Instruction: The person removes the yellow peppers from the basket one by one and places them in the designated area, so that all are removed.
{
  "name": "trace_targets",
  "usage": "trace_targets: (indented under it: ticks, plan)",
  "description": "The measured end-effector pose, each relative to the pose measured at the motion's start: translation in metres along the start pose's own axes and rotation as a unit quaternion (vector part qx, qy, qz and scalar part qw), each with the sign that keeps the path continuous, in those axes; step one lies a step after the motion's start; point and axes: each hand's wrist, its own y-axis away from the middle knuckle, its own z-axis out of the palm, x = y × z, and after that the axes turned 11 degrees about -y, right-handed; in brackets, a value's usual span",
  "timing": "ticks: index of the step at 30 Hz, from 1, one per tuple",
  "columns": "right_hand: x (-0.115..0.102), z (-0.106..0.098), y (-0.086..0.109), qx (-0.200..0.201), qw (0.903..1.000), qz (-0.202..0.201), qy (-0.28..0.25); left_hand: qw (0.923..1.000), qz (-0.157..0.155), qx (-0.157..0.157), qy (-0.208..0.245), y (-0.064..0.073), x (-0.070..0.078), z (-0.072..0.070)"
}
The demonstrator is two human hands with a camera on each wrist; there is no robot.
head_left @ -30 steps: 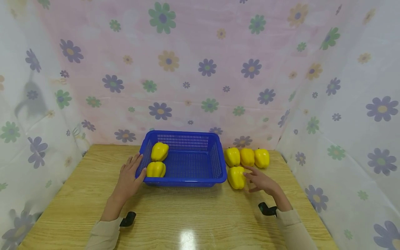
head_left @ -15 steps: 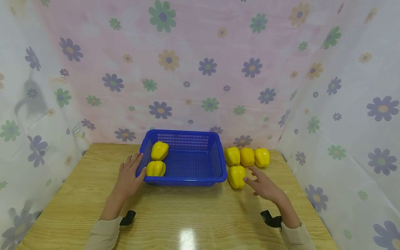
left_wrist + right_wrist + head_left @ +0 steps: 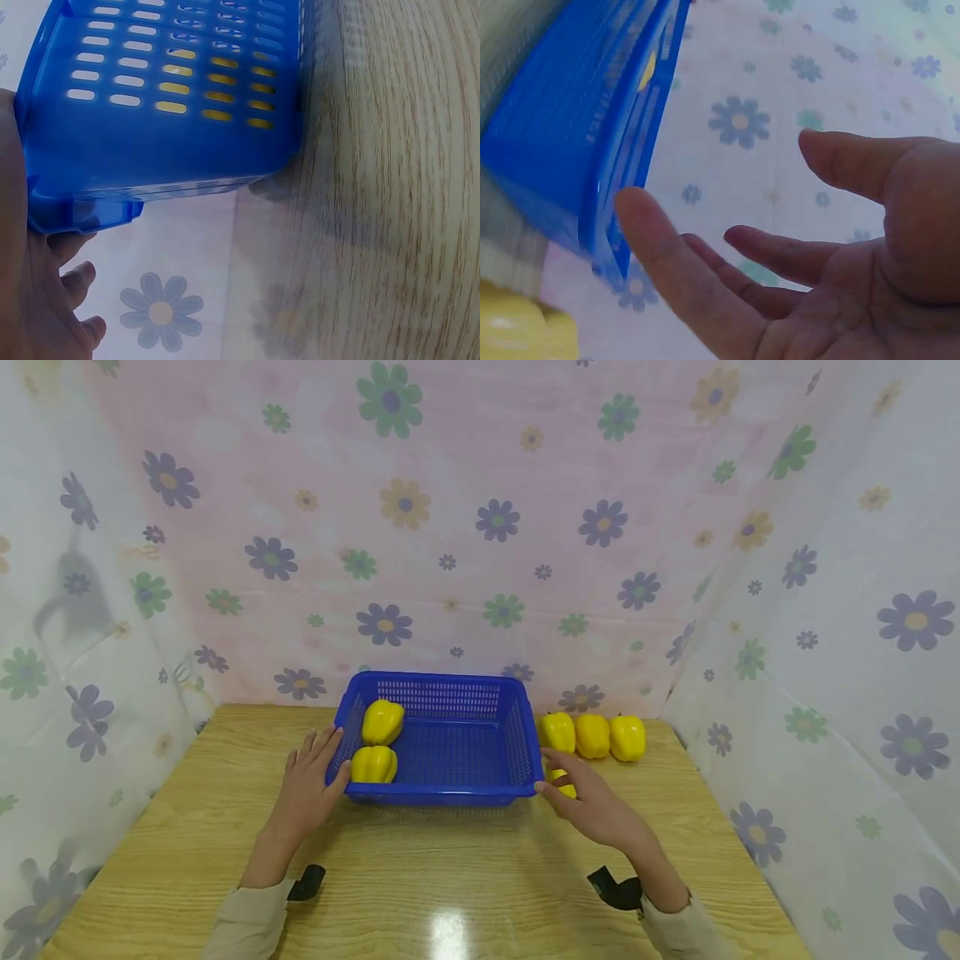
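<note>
My right hand [image 3: 592, 806] is loose and holds nothing, thumb and fingers spread apart, at the near right corner of a blue rectangular plastic basket with slotted walls [image 3: 442, 792]; whether a fingertip touches the rim I cannot tell. Just beyond it, partly covered by my fingers, lies a glossy yellow bell pepper [image 3: 567, 790] — outside the basket, near its right wall. Behind that one, three more yellow bell peppers [image 3: 592, 737] stand in a row on the table. My left hand [image 3: 303, 789] rests against the basket's left end, fingers extended along the rim and thumb by the near corner. Inside, along that same end, sit two yellow bell peppers [image 3: 374, 765], one behind the other. The table [image 3: 450, 860] is pale wood-grained, with a bright reflection near me. Around its back and sides hang pink and white sheets [image 3: 450, 485] printed with purple, green and orange flowers. I wear beige sleeves [image 3: 251, 918], with a small black piece [image 3: 307, 883] at each wrist.
</note>
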Motion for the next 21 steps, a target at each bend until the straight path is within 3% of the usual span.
trace_targets:
  ticks: [13,21]
  plan:
    - [-0.008,0.063,-0.040,-0.057,0.9932,-0.089,-0.049,1.0000,0.002,0.005,0.004,0.000,-0.005,0.005]
    - [-0.015,0.096,-0.065,-0.033,0.9891,-0.122,-0.075,1.0000,0.001,0.005,0.005,-0.001,-0.005,0.004]
